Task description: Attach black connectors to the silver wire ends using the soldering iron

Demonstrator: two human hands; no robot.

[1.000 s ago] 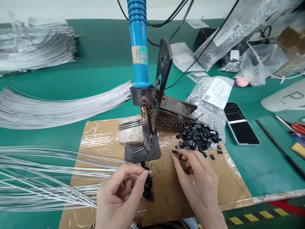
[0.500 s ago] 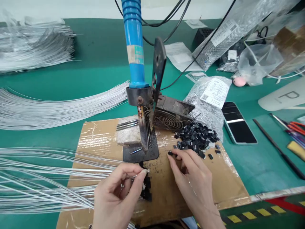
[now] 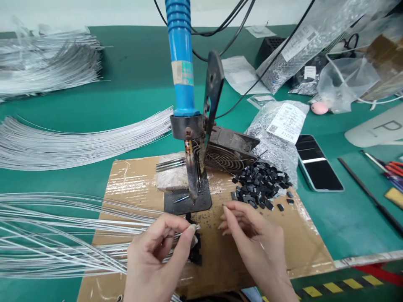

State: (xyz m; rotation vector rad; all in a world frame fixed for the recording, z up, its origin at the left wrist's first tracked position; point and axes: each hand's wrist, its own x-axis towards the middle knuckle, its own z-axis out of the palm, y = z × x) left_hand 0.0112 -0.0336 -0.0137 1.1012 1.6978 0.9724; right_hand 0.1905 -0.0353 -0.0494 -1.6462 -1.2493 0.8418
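Observation:
My left hand [image 3: 160, 256] is closed in a pinch on a thin white wire, whose tip is hard to make out at the fingertips. Beneath and beside those fingers lies a row of small black pieces [image 3: 195, 251] with wires running to them. My right hand [image 3: 255, 239] is pinched at thumb and forefinger around a small black piece, now almost hidden by the fingers. It hovers just left of and below a pile of black pieces [image 3: 261, 182]. A blue-handled soldering iron [image 3: 183, 50] points down in a clamp, its tip above a dark plate [image 3: 203, 202] beyond both hands.
Loose white wires [image 3: 63, 226] spread in from the left over a cardboard sheet [image 3: 302, 247]. More wire bundles [image 3: 78, 144] lie behind. A fan [image 3: 231, 147] stands beside the iron. Rightward are a bubble-wrap bag [image 3: 270, 138], a phone [image 3: 319, 163] and a dark rod [image 3: 371, 195].
My right hand has drawn slightly away from the pile, and the black piece in its fingertips has slipped mostly out of sight. My left hand keeps its pinch. The view has shifted slightly.

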